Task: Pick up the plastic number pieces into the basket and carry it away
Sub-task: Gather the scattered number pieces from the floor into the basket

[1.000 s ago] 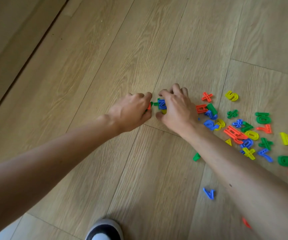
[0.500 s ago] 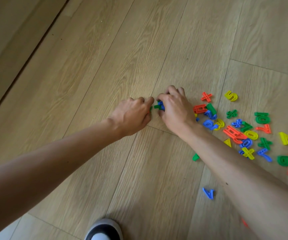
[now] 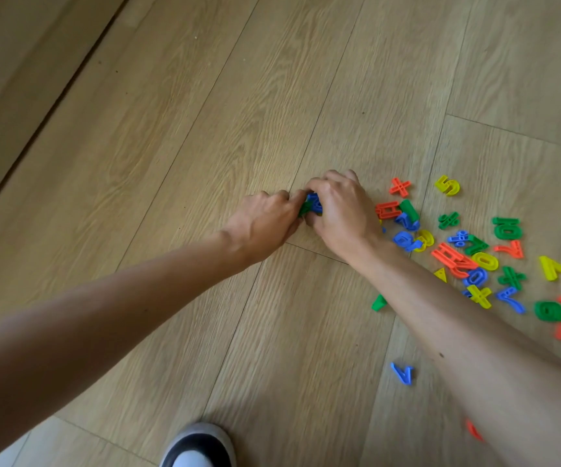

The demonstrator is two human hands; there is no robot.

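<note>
Curled fingers of the left hand (image 3: pixel 265 224) pinch a green plastic piece (image 3: pixel 305 207); those of the right hand (image 3: pixel 343 214), touching it, grip a blue plastic number piece (image 3: pixel 314 201), low over the pale wood-plank floor (image 3: pixel 204 146). The scattered red, yellow, green and blue plastic number pieces (image 3: pixel 451 259) lie at three to four o'clock, partly behind the right forearm. A lone blue plastic piece (image 3: pixel 403 373) lies at five o'clock and a grey-and-white shoe toe (image 3: pixel 198 446) at seven.

Both forearms (image 3: pixel 110 308) are bare. Well back from the fingers (image 3: pixel 321 186), a shoe (image 3: pixel 201 444) shows: dark grey upper, white toe cap.
</note>
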